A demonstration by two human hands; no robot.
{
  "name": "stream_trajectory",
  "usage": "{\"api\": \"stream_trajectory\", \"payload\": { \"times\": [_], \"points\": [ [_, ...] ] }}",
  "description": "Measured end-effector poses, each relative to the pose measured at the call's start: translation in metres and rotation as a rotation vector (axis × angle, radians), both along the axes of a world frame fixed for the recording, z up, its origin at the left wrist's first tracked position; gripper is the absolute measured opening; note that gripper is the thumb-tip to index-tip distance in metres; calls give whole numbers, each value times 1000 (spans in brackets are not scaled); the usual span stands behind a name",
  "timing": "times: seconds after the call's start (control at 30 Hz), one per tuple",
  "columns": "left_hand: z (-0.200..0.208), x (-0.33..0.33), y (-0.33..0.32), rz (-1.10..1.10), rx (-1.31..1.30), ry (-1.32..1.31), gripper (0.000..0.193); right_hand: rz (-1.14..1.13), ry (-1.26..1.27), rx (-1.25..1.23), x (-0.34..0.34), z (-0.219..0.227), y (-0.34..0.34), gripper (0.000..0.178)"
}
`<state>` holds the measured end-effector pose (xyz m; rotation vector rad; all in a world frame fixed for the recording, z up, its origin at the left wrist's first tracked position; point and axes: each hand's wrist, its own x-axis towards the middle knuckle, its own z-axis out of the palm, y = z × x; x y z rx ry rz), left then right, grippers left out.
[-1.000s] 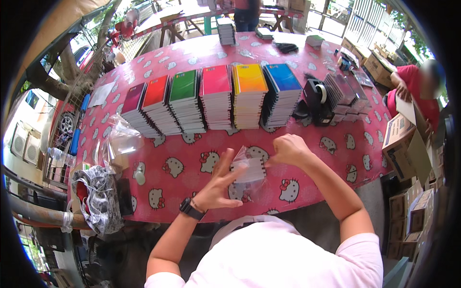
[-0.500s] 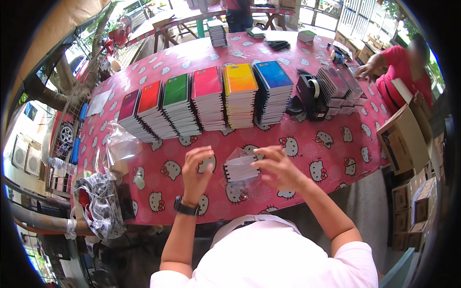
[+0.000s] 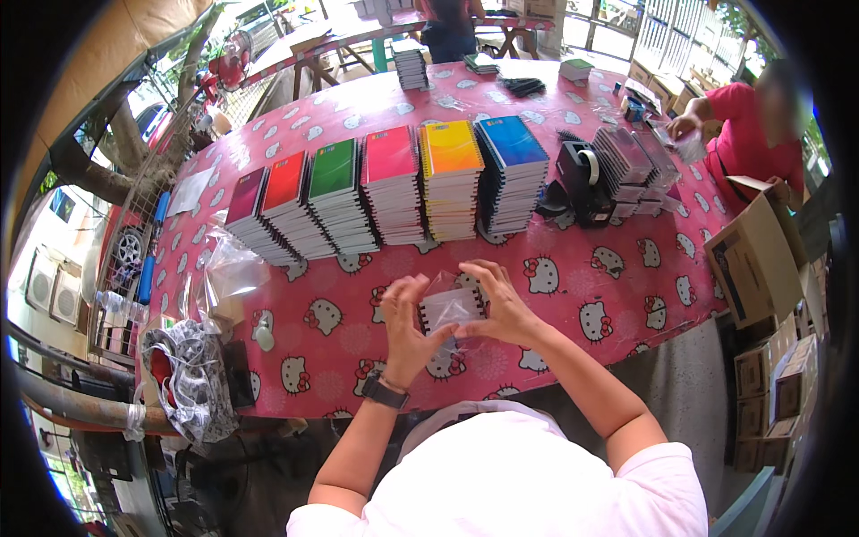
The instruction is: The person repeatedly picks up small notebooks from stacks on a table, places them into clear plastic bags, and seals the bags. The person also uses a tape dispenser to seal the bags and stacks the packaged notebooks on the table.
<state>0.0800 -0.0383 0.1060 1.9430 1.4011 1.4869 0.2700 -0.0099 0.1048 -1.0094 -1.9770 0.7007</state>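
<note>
Directly in front of me a small pack of spiral notebooks [image 3: 450,306] sits in a clear plastic bag, pale side up, with black coils along its left and right edges. My left hand [image 3: 407,329] grips the pack's left side, thumb at the near edge. From the right, my right hand [image 3: 503,309] holds it, fingers along the far right corner and thumb close to the other thumb. Beyond my hands stand stacks of spiral notebooks with purple, red, green, pink [image 3: 390,154], yellow [image 3: 451,148] and blue [image 3: 513,141] covers.
A black tape dispenser [image 3: 586,183] stands right of the stacks, beside bagged notebooks [image 3: 626,157]. Clear plastic bags [image 3: 234,268] and a patterned cloth bag [image 3: 190,380] lie at left. At right, a person in pink [image 3: 752,125] works near an open cardboard box [image 3: 747,268].
My left hand has moved right to the bagged pack and taken hold of its side. My right hand has closed in on the other side. The person at right now handles clear plastic.
</note>
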Motion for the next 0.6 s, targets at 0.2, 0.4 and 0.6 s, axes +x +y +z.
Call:
{"api": "stream_trajectory", "payload": {
  "times": [0.2, 0.4, 0.6],
  "points": [
    [-15, -29, 35, -502, -791, -443, 43, 206, 337, -713, -7, -17, 26, 60],
    [-9, -33, 42, -432, -832, -356, 24, 89, 508, -721, -16, -16, 17, 25],
    [8, -15, 25, -181, -68, 262, 23, -76, 134, -377, -19, -20, 8, 24]
  ]
}}
